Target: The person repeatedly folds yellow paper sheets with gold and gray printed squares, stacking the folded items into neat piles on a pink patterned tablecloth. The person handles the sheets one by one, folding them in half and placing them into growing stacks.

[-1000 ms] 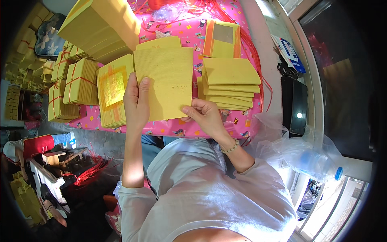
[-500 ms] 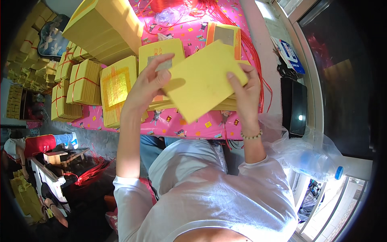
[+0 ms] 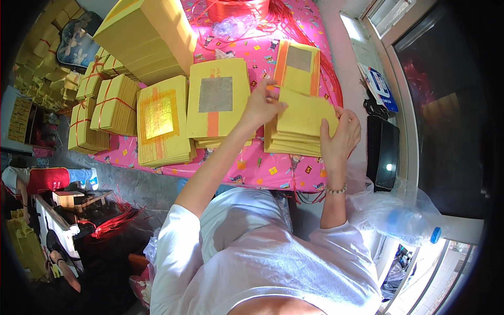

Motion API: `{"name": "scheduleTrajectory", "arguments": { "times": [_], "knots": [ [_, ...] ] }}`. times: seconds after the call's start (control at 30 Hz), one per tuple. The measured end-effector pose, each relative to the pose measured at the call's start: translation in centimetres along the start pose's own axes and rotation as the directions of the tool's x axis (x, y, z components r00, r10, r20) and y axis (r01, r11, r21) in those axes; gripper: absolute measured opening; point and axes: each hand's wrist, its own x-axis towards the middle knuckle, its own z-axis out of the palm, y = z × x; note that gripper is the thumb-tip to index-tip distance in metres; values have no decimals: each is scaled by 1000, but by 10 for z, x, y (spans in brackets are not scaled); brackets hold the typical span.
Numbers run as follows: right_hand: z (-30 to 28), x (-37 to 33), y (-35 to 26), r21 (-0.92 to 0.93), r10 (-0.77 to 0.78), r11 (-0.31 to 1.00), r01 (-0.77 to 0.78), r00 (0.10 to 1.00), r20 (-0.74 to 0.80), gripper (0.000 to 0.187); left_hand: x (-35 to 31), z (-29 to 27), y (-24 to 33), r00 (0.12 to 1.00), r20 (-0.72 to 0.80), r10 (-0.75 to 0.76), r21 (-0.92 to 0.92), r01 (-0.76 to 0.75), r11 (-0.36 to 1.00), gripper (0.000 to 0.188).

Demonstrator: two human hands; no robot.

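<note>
A stack of plain yellow paper sheets [image 3: 302, 118] lies on the pink patterned table cover, its lower edges slightly uneven. My left hand [image 3: 262, 106] is at the stack's upper left corner, fingers apart and bent, thumb by the top sheet. My right hand [image 3: 341, 136] rests against the right edge, thumb spread from the curved fingers. Left of my left hand lies a yellow pile with a silver square and an orange strip [image 3: 215, 94]. Beyond the stack is another silver-squared yellow sheet [image 3: 298, 62], partly hidden by it.
A gold-squared yellow pile [image 3: 160, 123] and red-tied yellow bundles [image 3: 113, 105] stand at the left, below a tall yellow block [image 3: 147, 39]. Red strands [image 3: 294, 23] run along the far right. A plastic bottle [image 3: 409, 226] lies at the right. Another person [image 3: 50, 178] is at far left.
The yellow sheet held up between my hands is now down on the stack. Both hands have moved right, to the stack's sides, uncovering the silver-squared pile.
</note>
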Motion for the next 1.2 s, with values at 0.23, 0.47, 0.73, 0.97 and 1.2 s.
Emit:
{"name": "scheduleTrajectory", "arguments": {
  "times": [0.23,0.47,0.73,0.97,1.2],
  "knots": [
    [21,-20,-16,-42,-203,973,226,931,303,42,-27,4,-5,997,-54,55,200,-43,979,61],
    [25,-29,-13,-39,-141,985,168,915,379,41,-47,11,-11,939,-112,326,447,-246,860,56],
    [19,-2,-25,87,-142,988,125,966,216,27,-89,-49,10,932,-24,361,556,-288,780,40],
    [13,8,-37,120,-160,982,144,978,133,24,-114,-88,2,928,3,373,758,-245,604,46],
    [10,12,-46,181,-199,967,182,977,81,21,-114,-102,-6,935,-4,356,801,-210,560,42]
  ]
}}
